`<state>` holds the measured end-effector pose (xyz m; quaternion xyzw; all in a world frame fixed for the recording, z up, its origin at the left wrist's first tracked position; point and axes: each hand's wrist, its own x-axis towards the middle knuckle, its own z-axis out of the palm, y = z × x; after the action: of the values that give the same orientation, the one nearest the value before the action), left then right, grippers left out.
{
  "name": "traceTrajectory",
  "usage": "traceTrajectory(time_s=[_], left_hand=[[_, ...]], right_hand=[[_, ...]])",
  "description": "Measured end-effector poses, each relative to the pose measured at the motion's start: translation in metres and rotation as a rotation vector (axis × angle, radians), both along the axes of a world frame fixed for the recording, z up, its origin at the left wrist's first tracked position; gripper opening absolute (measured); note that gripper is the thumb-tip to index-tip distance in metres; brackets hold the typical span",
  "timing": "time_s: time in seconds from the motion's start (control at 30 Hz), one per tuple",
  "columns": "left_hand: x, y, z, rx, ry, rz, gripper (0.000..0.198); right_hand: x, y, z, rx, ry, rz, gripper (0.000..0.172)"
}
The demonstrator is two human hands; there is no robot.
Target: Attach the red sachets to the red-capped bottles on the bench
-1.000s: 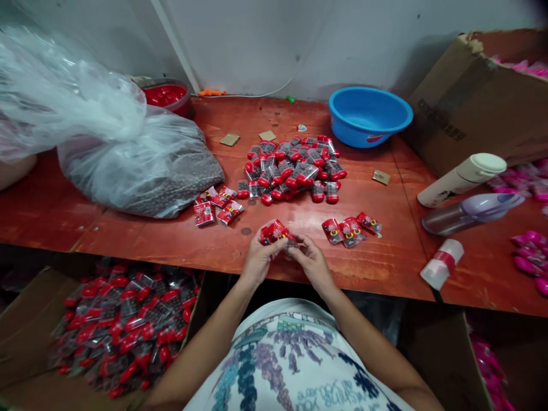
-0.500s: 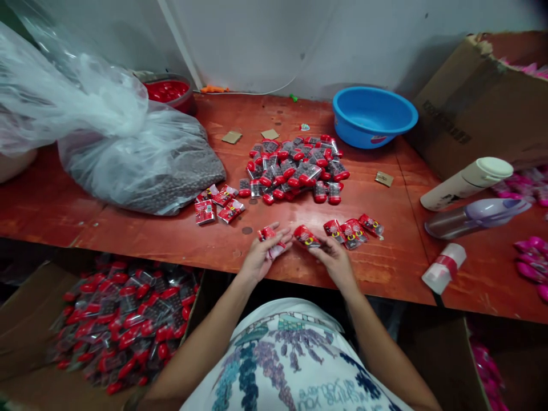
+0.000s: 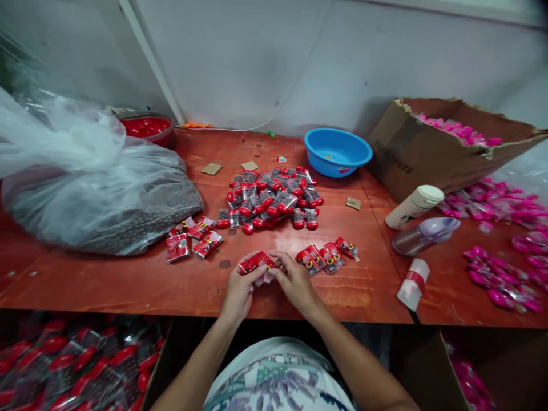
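Near the table's front edge, my left hand [image 3: 238, 289] is closed around a small red printed packet [image 3: 258, 262], thumb on top. Something pinkish shows beneath that packet, between my fingers; its kind is unclear. My right hand [image 3: 296, 281] pinches the packet's right end with bent fingers. Just right of it lie several red printed packets [image 3: 311, 260] with yellow and black marks. More red packets [image 3: 177, 248] lie to the left. Beyond my hands is a heap of small clear containers with red ends [image 3: 268, 200] and dark contents.
A large translucent plastic bag [image 3: 107, 200] of dark beads fills the left side. At the back stand a red basin [image 3: 165, 137] and a blue basin [image 3: 338, 154]. On the right are a carton [image 3: 411, 154], bottles [image 3: 413, 206] and pink items [image 3: 500, 279]. A box of red-ended containers [image 3: 72, 365] is below left.
My hands have come together. The packet from my right hand now lies in my left, with both hands on it. The camera view has shifted right and up.
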<state>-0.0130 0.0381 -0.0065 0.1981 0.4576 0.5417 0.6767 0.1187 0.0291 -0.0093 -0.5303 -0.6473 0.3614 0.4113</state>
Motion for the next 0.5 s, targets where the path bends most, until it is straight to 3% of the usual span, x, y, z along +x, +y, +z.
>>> traceTrajectory(time_s=[0.1, 0.2, 0.37, 0.43, 0.5], left_hand=[[-0.007, 0.006, -0.002, 0.009, 0.018, 0.041, 0.047], [-0.010, 0.011, -0.002, -0.023, -0.015, 0.106, 0.038], [-0.018, 0.017, -0.002, -0.098, -0.116, 0.192, 0.022], [-0.021, 0.017, -0.001, -0.136, -0.162, 0.173, 0.015], [-0.023, 0.015, 0.002, -0.183, -0.208, 0.174, 0.009]], right_hand=[[0.009, 0.014, 0.006, 0.062, -0.174, 0.159, 0.039], [0.030, 0.042, 0.009, 0.097, -0.343, 0.264, 0.036], [0.074, 0.107, 0.003, 0.211, -0.869, 0.001, 0.036], [0.081, 0.121, -0.002, 0.226, -0.960, 0.051, 0.035], [0.080, 0.123, -0.006, 0.234, -0.961, 0.192, 0.032]])
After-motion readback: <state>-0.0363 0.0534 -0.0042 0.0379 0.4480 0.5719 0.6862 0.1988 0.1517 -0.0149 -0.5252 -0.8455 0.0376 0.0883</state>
